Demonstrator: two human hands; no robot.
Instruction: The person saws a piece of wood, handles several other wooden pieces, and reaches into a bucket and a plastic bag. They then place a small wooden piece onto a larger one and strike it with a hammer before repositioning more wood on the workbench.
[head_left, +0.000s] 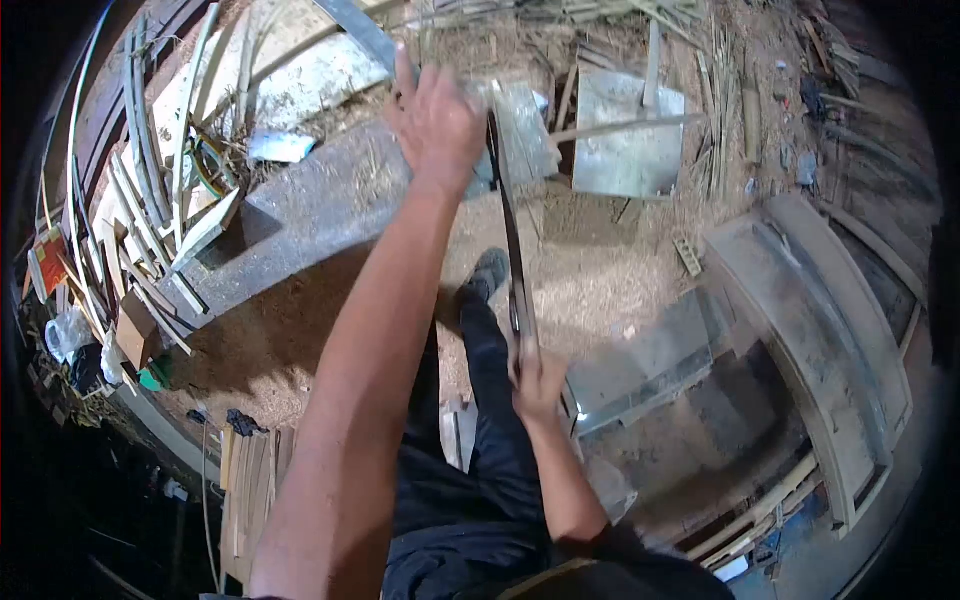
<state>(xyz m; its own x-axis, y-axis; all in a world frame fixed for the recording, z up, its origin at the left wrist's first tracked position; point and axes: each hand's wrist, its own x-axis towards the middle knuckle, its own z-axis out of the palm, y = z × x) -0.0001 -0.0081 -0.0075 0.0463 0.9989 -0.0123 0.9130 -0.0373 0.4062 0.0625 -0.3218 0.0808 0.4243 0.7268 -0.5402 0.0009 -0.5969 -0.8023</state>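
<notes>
My left hand [437,122] reaches out over a grey, dusty bench top [330,220]. Its fingers look stretched and apart, slightly blurred, and nothing shows gripped in them. Just beyond the fingertips lies the end of a flat bluish-grey bar [358,32]; whether they touch cannot be made out. My right hand [540,385], lower and near my leg, is closed around the near end of a long thin strip [508,215], dark along one edge and pale along the other. The strip runs away from me, its far end passing just right of my left hand.
Thin wooden strips [140,130] lie heaped at the left. Ahead right stands a pale metal sheet [630,150] with a stick across it. A large curved panel [800,310] fills the right side. Sawdust [600,270] covers the ground around my shoe [488,272].
</notes>
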